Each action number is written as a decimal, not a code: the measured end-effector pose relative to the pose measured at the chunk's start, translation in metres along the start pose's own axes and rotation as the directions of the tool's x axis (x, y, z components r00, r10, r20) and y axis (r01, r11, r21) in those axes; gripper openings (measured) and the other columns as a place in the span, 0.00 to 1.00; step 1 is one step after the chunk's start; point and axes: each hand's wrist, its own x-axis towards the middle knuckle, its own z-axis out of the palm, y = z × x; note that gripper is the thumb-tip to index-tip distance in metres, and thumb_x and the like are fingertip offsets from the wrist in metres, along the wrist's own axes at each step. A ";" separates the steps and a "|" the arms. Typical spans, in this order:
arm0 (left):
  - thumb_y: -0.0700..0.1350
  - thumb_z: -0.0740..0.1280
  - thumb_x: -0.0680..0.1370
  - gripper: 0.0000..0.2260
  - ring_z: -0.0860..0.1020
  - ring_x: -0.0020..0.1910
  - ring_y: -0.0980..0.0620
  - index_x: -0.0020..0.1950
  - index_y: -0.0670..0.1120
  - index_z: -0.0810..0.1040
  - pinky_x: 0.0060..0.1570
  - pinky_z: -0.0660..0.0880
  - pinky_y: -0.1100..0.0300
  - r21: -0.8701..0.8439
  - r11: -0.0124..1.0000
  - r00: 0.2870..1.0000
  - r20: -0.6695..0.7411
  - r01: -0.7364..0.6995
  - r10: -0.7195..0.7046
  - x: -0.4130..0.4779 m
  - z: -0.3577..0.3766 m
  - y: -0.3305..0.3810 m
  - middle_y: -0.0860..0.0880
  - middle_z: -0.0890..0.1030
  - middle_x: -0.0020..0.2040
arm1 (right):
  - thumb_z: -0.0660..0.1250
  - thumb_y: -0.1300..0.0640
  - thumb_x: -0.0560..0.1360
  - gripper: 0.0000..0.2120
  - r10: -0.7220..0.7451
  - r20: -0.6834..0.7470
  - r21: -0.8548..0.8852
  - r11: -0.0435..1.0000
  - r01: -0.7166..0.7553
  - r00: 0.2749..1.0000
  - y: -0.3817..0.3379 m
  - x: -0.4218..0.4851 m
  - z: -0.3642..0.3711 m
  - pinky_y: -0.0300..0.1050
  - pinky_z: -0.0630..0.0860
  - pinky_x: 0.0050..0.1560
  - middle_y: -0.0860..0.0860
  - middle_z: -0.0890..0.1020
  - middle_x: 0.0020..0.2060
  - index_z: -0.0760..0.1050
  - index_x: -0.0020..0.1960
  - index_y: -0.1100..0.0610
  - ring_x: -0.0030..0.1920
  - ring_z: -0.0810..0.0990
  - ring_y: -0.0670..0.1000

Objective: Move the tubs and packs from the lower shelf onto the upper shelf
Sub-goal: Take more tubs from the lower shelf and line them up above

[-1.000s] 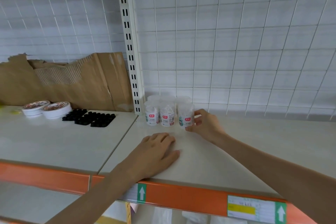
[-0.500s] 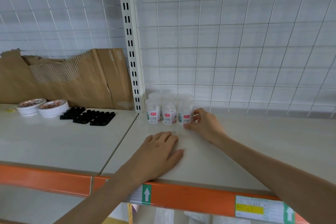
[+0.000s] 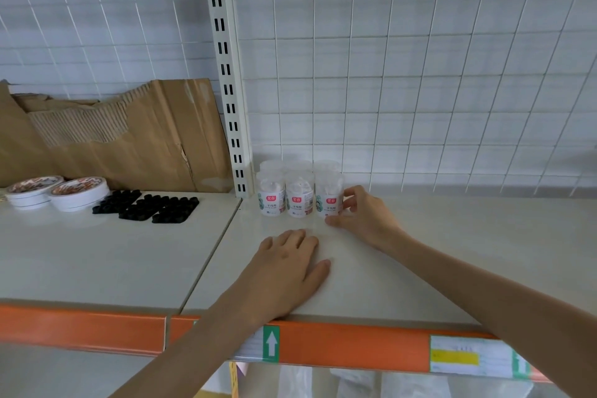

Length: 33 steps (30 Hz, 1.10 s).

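Several small clear tubs with red-and-white labels stand grouped at the back left of the upper shelf (image 3: 420,252), beside the slotted upright. My right hand (image 3: 361,216) curls its fingers and thumb round the rightmost front tub (image 3: 328,195). The middle front tub (image 3: 299,194) and the left front tub (image 3: 271,192) stand next to it, with more tubs behind them. My left hand (image 3: 284,271) lies flat, palm down, on the shelf in front of the tubs, holding nothing.
On the neighbouring shelf to the left lie black moulded trays (image 3: 145,207), two round white tins (image 3: 77,194) and torn cardboard (image 3: 113,139) leaning on the wire grid back. An orange price strip (image 3: 355,346) edges the shelf front. Blurred packs show on the lower shelf (image 3: 323,381).
Both hands keep the same places; my right hand stays on the rightmost tub. The view has tilted up slightly, so the tubs sit a little higher in frame.
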 end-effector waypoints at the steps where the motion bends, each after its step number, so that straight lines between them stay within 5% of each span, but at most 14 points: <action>1: 0.61 0.47 0.82 0.25 0.60 0.75 0.53 0.74 0.50 0.63 0.73 0.56 0.56 -0.002 1.000 1.000 -0.001 -0.004 0.004 0.000 0.001 -0.001 0.50 0.62 0.76 | 0.78 0.43 0.67 0.35 0.018 0.001 0.026 1.000 -0.018 1.000 0.000 -0.001 -0.001 0.51 0.74 0.60 0.46 0.78 0.55 0.67 0.67 0.53 0.57 0.77 0.50; 6: 0.60 0.48 0.83 0.25 0.60 0.75 0.53 0.75 0.50 0.63 0.72 0.56 0.56 -0.026 1.000 1.000 -0.004 -0.007 0.007 0.000 0.002 -0.004 0.50 0.62 0.77 | 0.78 0.42 0.66 0.41 0.045 -0.018 0.030 0.999 -0.045 0.999 0.000 -0.019 -0.005 0.48 0.73 0.61 0.50 0.76 0.60 0.63 0.71 0.54 0.59 0.75 0.50; 18: 0.64 0.49 0.80 0.27 0.71 0.66 0.48 0.69 0.49 0.70 0.64 0.66 0.52 0.058 0.994 0.995 0.043 0.090 -0.092 -0.012 -0.021 0.015 0.48 0.74 0.68 | 0.67 0.41 0.76 0.32 -0.100 -0.058 -0.295 0.952 0.079 0.993 0.012 -0.115 -0.062 0.48 0.67 0.65 0.51 0.70 0.70 0.62 0.73 0.55 0.69 0.68 0.52; 22: 0.62 0.52 0.82 0.27 0.66 0.72 0.47 0.76 0.49 0.63 0.68 0.63 0.51 0.033 0.996 0.997 -0.002 0.083 -0.083 -0.028 -0.042 0.051 0.46 0.69 0.73 | 0.66 0.43 0.76 0.28 -0.159 -0.154 -0.302 0.947 0.107 0.975 0.019 -0.152 -0.090 0.49 0.67 0.66 0.51 0.72 0.68 0.65 0.71 0.55 0.68 0.69 0.53; 33: 0.67 0.54 0.79 0.33 0.65 0.73 0.48 0.77 0.48 0.62 0.68 0.61 0.54 0.036 0.999 0.989 -0.148 0.025 -0.020 -0.103 -0.050 0.181 0.48 0.67 0.74 | 0.68 0.46 0.76 0.23 -0.191 -0.248 -0.280 0.953 0.119 0.950 0.065 -0.280 -0.150 0.47 0.69 0.59 0.51 0.76 0.63 0.70 0.67 0.53 0.64 0.73 0.53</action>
